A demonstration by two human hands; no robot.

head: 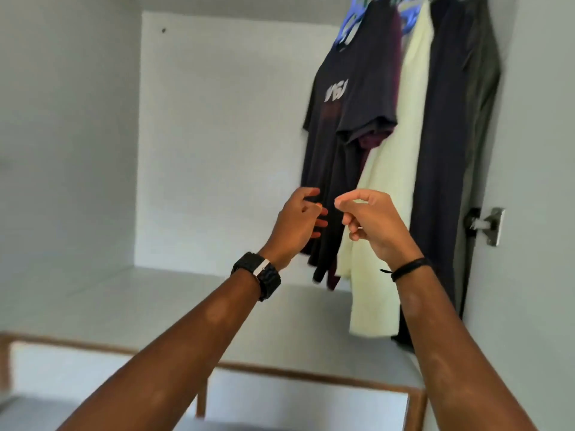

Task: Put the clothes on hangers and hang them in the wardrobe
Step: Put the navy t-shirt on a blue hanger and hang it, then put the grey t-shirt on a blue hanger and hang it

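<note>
While several garments are already hanging at the right of the wardrobe (217, 135), the dark T-shirt (351, 104) frontmost, the left hand (295, 223) is hovering spread and the right hand (370, 220) loosely curled, both empty. More clothes aren't showing.

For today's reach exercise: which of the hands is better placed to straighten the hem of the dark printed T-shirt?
Left. The left hand is open against the dark printed T-shirt; the right hand is curled before the pale yellow garment.

Matt cloth shirts (351, 98), blue plastic hanger (348, 20), smooth white wardrobe wall (217, 135).
</note>
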